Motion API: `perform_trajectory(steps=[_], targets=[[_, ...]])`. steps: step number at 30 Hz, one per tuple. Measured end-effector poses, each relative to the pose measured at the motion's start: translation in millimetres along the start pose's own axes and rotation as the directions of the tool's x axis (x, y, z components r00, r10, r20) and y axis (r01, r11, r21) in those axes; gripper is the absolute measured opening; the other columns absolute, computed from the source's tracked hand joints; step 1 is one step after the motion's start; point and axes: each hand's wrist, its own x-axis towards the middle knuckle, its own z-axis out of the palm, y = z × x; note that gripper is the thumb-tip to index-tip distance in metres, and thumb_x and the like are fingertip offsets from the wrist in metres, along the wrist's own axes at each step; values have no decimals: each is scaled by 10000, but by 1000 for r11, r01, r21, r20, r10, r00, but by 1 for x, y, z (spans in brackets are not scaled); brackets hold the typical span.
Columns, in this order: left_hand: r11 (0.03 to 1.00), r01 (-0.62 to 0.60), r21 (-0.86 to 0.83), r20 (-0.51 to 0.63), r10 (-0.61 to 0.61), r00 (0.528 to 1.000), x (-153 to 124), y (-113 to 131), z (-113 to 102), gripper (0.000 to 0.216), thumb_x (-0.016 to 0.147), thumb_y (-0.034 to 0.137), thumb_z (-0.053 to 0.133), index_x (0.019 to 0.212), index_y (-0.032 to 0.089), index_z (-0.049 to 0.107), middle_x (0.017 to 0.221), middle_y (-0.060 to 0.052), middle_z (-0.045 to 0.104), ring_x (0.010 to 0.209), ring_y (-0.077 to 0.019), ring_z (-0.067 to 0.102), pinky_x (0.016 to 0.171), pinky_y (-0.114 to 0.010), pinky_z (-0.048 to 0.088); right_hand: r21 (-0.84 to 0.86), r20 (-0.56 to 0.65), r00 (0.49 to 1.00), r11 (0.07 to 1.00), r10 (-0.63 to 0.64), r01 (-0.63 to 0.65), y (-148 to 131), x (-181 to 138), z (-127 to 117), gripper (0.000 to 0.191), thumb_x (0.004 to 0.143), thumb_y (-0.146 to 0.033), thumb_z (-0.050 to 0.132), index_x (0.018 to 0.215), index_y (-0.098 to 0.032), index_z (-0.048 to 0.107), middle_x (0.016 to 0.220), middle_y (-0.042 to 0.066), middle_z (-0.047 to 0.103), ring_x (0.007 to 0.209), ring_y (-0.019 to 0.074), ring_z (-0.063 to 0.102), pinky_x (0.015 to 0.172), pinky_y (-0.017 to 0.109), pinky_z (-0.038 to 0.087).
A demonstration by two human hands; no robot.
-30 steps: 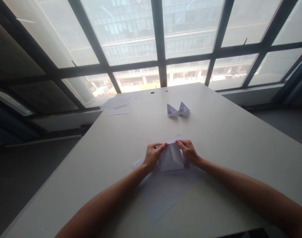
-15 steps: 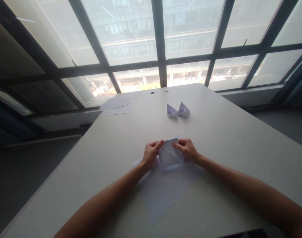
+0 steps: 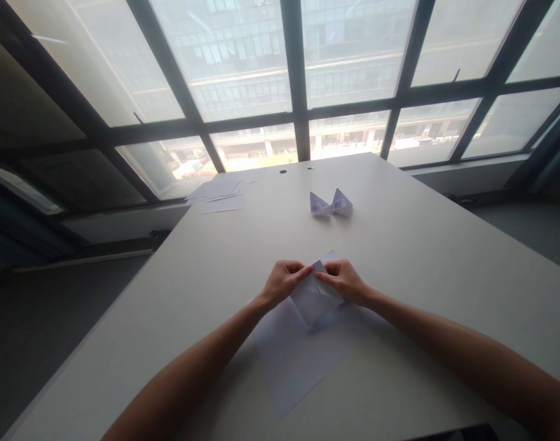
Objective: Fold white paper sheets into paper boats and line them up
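Note:
A folded white paper [image 3: 309, 301] is held up between both hands, turned so that one corner points away from me and another towards me. My left hand [image 3: 285, 282] pinches its left side close to the top corner, thumb on the near face. On the right side my right hand [image 3: 343, 280] grips it the same way, with the thumb lying across the upper part. The fingers behind the paper are hidden. Under the hands a flat white sheet [image 3: 291, 367] lies on the table, one corner pointing towards me.
Two folded paper boats [image 3: 332, 204] stand side by side farther back on the white table [image 3: 412, 257]. Several loose sheets [image 3: 220, 195] lie at the far left edge. Large windows [image 3: 243, 55] rise behind the table. A dark object [image 3: 463, 433] shows at the bottom edge.
The folded paper has turned from a level top edge to a corner pointing up. My left hand has moved right, closer to my right hand. Both hands keep hold of the paper.

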Motion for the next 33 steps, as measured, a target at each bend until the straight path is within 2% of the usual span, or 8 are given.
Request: perform_trajectory(steps=[5, 8, 11, 14, 16, 20, 25, 33], targets=[[981, -11, -191, -253, -39, 967, 2, -11, 2, 437, 743, 548, 732, 692, 114, 717, 584, -22, 603, 498, -100, 465, 459, -206, 317, 38, -19, 1000, 999, 24, -23, -4, 3, -9, 317, 763, -450, 729, 757, -136, 695, 680, 10, 611, 611, 134, 536, 557, 239, 404], [955, -27, -294, -282, -60, 958, 3, -16, 2, 438, 739, 545, 743, 745, 108, 723, 675, -47, 654, 568, -122, 529, 518, -216, 388, 47, -74, 996, 998, 46, -43, 0, 6, -14, 316, 769, -441, 720, 719, -131, 686, 623, 4, 585, 576, 132, 526, 538, 247, 412], [927, 90, -365, -94, -133, 987, 3, -18, 1, 467, 734, 543, 755, 843, 89, 733, 776, -88, 694, 656, -162, 601, 609, -257, 473, 43, -165, 986, 999, 30, -24, 5, 9, -18, 311, 761, -431, 727, 706, -128, 684, 587, 5, 584, 545, 127, 515, 511, 248, 396], [896, 274, -349, 142, -239, 961, 2, -18, 1, 520, 702, 523, 794, 931, 60, 735, 907, -158, 717, 794, -237, 659, 707, -333, 532, 62, -219, 976, 998, 13, 1, 7, 11, -18, 313, 729, -432, 757, 695, -132, 676, 574, 3, 585, 533, 124, 512, 498, 246, 395], [891, 300, -341, 151, -263, 953, 3, -19, 1, 528, 701, 505, 803, 974, 58, 734, 994, -185, 714, 879, -271, 664, 737, -355, 545, 124, -248, 968, 992, 29, 1, 5, 11, -16, 330, 728, -456, 758, 736, -135, 681, 615, 11, 604, 553, 125, 525, 505, 246, 418], [874, 174, -453, -57, -223, 973, 5, -21, 5, 510, 731, 490, 784, 1018, 72, 726, 1030, -175, 715, 898, -256, 663, 750, -341, 544, 279, -180, 979, 959, 99, -46, -2, 5, -8, 402, 808, -542, 659, 874, -146, 696, 737, 45, 651, 645, 156, 594, 543, 266, 481], [862, 2, -507, -203, -122, 971, 4, -26, 12, 478, 719, 476, 796, 925, 49, 739, 899, -152, 734, 801, -239, 674, 811, -397, 542, 143, -15, 996, 986, 86, -83, -7, -2, 4, 356, 769, -477, 726, 782, -122, 726, 737, 89, 710, 665, 176, 637, 557, 265, 465], [789, -62, -611, -265, -130, 956, 6, -33, 15, 420, 712, 453, 810, 908, 87, 741, 935, -129, 734, 817, -205, 669, 770, -336, 533, 166, -132, 990, 986, 49, -26, -4, 3, 6, 248, 753, -372, 747, 723, -127, 720, 656, 63, 700, 590, 144, 595, 528, 250, 416]])
